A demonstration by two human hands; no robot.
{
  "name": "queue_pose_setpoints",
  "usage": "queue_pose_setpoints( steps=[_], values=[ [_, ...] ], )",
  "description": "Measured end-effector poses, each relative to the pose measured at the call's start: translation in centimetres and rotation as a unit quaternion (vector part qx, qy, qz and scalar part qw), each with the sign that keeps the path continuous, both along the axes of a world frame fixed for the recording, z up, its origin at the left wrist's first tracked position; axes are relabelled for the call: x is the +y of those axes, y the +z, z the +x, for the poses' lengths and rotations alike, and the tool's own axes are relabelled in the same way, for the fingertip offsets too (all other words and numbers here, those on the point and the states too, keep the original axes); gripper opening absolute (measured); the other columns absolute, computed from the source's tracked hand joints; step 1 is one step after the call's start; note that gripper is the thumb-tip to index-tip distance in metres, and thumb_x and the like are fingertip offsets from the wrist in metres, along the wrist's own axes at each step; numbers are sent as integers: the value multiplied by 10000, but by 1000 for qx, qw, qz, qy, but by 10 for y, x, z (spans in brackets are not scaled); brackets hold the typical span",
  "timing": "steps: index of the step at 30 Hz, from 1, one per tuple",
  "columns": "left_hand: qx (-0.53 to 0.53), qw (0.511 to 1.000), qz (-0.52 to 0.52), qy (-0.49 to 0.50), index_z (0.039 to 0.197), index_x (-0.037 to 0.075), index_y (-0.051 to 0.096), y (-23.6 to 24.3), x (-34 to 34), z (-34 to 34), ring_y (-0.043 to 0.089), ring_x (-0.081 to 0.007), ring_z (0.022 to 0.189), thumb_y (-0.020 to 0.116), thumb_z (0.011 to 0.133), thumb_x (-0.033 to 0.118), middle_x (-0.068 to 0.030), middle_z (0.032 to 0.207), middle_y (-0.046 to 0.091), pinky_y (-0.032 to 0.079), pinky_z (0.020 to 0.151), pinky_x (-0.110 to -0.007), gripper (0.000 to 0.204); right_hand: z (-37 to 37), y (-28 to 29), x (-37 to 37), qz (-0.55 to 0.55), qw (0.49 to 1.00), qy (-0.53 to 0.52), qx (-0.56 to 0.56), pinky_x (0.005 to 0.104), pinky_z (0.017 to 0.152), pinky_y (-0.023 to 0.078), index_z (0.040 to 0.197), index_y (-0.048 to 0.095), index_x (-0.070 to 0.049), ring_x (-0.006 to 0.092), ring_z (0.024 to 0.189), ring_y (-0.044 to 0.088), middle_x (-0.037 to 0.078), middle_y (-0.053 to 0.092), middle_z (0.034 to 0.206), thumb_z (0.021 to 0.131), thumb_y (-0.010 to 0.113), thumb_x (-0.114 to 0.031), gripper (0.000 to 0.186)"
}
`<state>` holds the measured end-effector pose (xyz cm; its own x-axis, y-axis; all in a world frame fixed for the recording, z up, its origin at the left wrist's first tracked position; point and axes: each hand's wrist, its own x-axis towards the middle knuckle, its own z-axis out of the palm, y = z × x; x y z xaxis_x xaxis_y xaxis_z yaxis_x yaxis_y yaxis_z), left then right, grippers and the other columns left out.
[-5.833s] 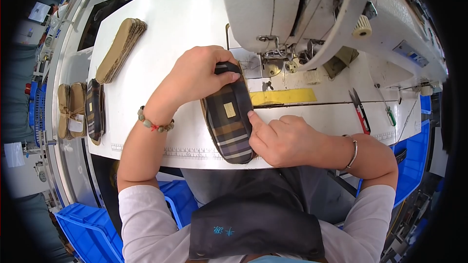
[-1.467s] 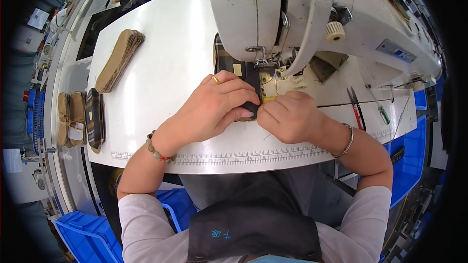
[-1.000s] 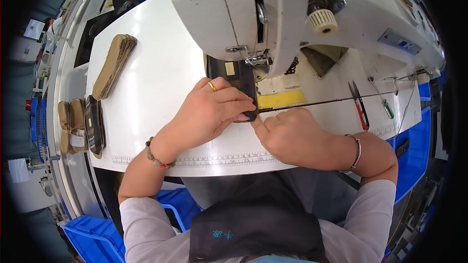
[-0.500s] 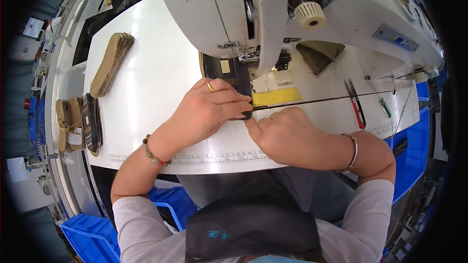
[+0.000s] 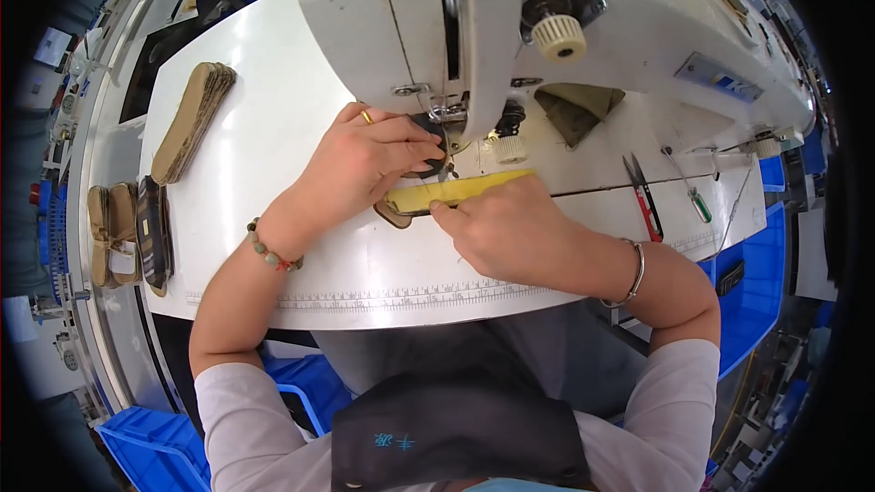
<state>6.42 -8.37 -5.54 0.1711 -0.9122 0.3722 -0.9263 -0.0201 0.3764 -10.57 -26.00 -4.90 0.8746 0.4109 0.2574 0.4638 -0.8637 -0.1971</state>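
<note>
My left hand (image 5: 360,159) lies on a dark fabric piece (image 5: 427,162) beside the needle area of a white sewing machine (image 5: 483,27). Its fingers are bent together and press on the piece, hiding most of it. A yellow strip (image 5: 424,193) stretches between my hands on the machine bed. My right hand (image 5: 501,232) is closed, fingers curled over the strip's right part, a fingertip at its lower edge. From beneath the strip's left end pokes a rounded brown edge (image 5: 392,215); how the two connect I cannot tell.
A tan stack of sole-shaped pieces (image 5: 193,123) and tied bundles (image 5: 114,235) lie at left, beside dark striped pieces (image 5: 155,237). Red-handled snips (image 5: 645,205), a green-handled screwdriver (image 5: 697,200) and olive cloth (image 5: 576,111) are at right. Blue bins (image 5: 752,296) stand below.
The dark piece has shifted and is now mostly under my left hand. More of the yellow strip shows toward the left, and my right hand has moved onto it. The view has shifted slightly.
</note>
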Motion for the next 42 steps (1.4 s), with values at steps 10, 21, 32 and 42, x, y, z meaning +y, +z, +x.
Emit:
queue_pose_setpoints(
  steps=[10, 21, 32, 42],
  values=[
    [83, 996, 10, 42, 1023, 171, 809, -2, 3, 0, 628, -197, 939, 763, 821, 87, 5, 1002, 696, 426, 906, -357, 223, 8, -2, -9, -24, 996, -33, -74, 350, 435, 438, 1092, 755, -93, 145, 531, 612, -29, 612, 664, 771, 697, -134, 329],
    [98, 994, -8, 50, 1012, 160, 813, -1, 1, -2, 617, -192, 879, 775, 832, 125, 6, 944, 705, 416, 896, -350, 187, 10, -11, -2, 14, 998, -54, 5, 339, 459, 469, 1194, 708, -67, 168, 544, 647, 9, 657, 669, 787, 676, -105, 410],
    [83, 994, -3, 68, 937, 147, 824, 1, 0, -6, 641, -192, 811, 803, 763, 87, 15, 902, 726, 443, 884, -349, 186, 12, -10, 0, -12, 999, -28, -18, 334, 437, 466, 1197, 693, 23, 173, 507, 640, 32, 648, 612, 783, 675, -113, 436],
    [18, 997, -20, 68, 922, 171, 829, 3, 1, -8, 655, -179, 876, 801, 722, 79, 40, 894, 697, 457, 942, -374, 222, 12, -7, 0, -5, 999, -26, -20, 334, 447, 468, 1209, 688, 37, 175, 504, 634, 27, 636, 614, 782, 663, -106, 451]
  ],
)
